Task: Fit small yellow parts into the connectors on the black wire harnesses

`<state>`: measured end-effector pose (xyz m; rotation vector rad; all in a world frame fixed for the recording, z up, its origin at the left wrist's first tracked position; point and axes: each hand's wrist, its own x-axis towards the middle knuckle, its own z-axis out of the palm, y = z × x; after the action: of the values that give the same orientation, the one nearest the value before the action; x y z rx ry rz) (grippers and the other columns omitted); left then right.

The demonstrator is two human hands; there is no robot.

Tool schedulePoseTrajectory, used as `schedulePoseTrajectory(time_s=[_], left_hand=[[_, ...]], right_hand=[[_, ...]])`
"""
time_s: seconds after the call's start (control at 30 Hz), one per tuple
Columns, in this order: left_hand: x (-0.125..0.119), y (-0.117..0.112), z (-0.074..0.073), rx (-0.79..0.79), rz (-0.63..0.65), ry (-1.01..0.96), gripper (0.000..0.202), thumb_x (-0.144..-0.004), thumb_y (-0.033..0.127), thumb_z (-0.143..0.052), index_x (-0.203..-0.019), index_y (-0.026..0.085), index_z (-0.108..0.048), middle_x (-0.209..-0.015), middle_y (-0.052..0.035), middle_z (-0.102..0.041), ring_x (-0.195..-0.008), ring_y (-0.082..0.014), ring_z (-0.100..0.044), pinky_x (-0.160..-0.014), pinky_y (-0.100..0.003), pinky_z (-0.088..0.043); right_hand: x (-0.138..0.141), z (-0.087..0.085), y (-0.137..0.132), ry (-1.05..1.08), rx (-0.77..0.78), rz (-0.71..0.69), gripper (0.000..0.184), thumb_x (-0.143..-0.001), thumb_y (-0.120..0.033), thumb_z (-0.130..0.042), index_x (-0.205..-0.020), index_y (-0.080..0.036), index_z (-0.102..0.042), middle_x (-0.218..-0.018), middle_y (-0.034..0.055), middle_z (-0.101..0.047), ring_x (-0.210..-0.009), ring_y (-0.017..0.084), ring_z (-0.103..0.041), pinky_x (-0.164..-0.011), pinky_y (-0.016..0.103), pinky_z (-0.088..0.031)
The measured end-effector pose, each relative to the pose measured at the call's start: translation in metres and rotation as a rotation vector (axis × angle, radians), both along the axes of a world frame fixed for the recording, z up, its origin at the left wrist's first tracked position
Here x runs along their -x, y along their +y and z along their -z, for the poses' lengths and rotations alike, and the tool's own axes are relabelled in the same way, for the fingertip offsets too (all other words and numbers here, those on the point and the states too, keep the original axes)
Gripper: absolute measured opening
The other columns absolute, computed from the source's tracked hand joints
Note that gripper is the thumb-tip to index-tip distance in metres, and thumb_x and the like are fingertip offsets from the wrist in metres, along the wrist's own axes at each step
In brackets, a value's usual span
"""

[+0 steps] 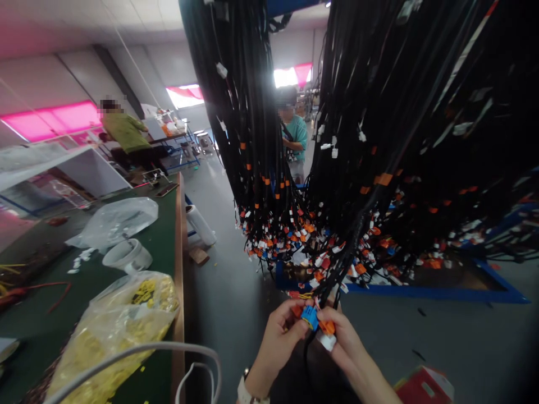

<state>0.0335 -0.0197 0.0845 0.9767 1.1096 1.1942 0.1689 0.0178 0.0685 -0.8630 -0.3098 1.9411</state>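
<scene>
Below the hanging harnesses (370,140), just in front of their lowest plugs, the person is holding the end of one black wire branch (337,264). The left hand (278,336) is pinching a blue connector (310,317), fingers closed on its housing. The right hand (345,339) is gripping an orange connector (327,326) touching the blue one, and a white connector (327,340) is resting against those fingers.

Assessment: the plastic housings are judged light and rigid, with latches likely fragile. The wires look pliant and are tethered above, so hold is best taken on the housing bodies, not the leads.

Left of the harnesses, a green counter (164,235) is carrying a bag of yellow parts (122,320). Two other people are working beyond.
</scene>
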Motion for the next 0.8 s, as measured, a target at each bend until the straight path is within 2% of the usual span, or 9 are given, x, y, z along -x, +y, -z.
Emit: schedulePoseTrajectory(time_s=[0.1,0.27,0.4,0.5,0.63,0.8], left_hand=[[0.001,-0.001,0.000,0.016,-0.008,-0.089,0.036,-0.074,0.036,-0.077,-0.103,0.016,-0.071,-0.095,-0.0090,-0.071,-0.063,-0.0096,-0.054,-0.057,-0.021,-0.044],[0.001,0.000,0.003,0.086,-0.033,-0.127,0.040,-0.068,0.039,-0.081,-0.099,0.015,-0.073,-0.096,-0.0113,-0.073,-0.056,-0.0090,-0.056,-0.045,-0.018,-0.033],[0.001,0.000,0.005,0.036,-0.136,-0.085,0.031,-0.065,0.037,-0.083,-0.083,0.014,-0.075,-0.079,-0.0064,-0.074,-0.054,-0.0082,-0.052,-0.052,-0.020,-0.040],[0.000,-0.001,0.005,0.019,-0.184,-0.078,0.026,-0.063,0.036,-0.084,-0.074,0.014,-0.075,-0.062,-0.0012,-0.068,-0.053,-0.0079,-0.051,-0.056,-0.020,-0.041],[-0.001,-0.005,0.002,0.004,-0.191,-0.071,0.026,-0.063,0.036,-0.084,-0.073,0.014,-0.074,-0.069,-0.0034,-0.071,-0.060,-0.0098,-0.054,-0.059,-0.021,-0.041],[-0.001,-0.009,0.000,-0.032,-0.158,-0.056,0.027,-0.066,0.036,-0.082,-0.074,0.013,-0.070,-0.073,-0.0049,-0.071,-0.061,-0.0099,-0.053,-0.060,-0.021,-0.040]], right_hand=[[0.001,-0.001,-0.004,-0.017,0.056,0.001,0.028,-0.047,-0.012,-0.077,-0.074,-0.018,-0.073,-0.067,0.0005,-0.072,-0.060,0.019,-0.063,-0.059,0.031,-0.052],[0.002,-0.005,-0.009,-0.079,-0.034,0.038,0.040,-0.050,-0.018,-0.083,-0.088,-0.020,-0.073,-0.076,-0.0002,-0.074,-0.069,0.019,-0.066,-0.067,0.030,-0.053],[0.004,-0.005,-0.011,-0.169,-0.123,0.076,0.039,-0.059,-0.028,-0.086,-0.095,-0.021,-0.072,-0.087,0.0022,-0.075,-0.080,0.020,-0.068,-0.076,0.029,-0.052],[0.007,-0.006,-0.013,-0.235,-0.164,0.093,0.037,-0.063,-0.034,-0.085,-0.094,-0.021,-0.072,-0.092,0.0051,-0.075,-0.084,0.022,-0.068,-0.080,0.032,-0.052],[0.006,-0.013,-0.015,-0.253,-0.184,0.059,0.037,-0.064,-0.038,-0.085,-0.093,-0.019,-0.072,-0.094,0.0076,-0.075,-0.083,0.022,-0.069,-0.082,0.035,-0.052],[0.000,-0.020,-0.015,-0.253,-0.167,-0.048,0.038,-0.062,-0.040,-0.086,-0.092,-0.018,-0.074,-0.095,0.0096,-0.075,-0.087,0.025,-0.069,-0.085,0.036,-0.052]])
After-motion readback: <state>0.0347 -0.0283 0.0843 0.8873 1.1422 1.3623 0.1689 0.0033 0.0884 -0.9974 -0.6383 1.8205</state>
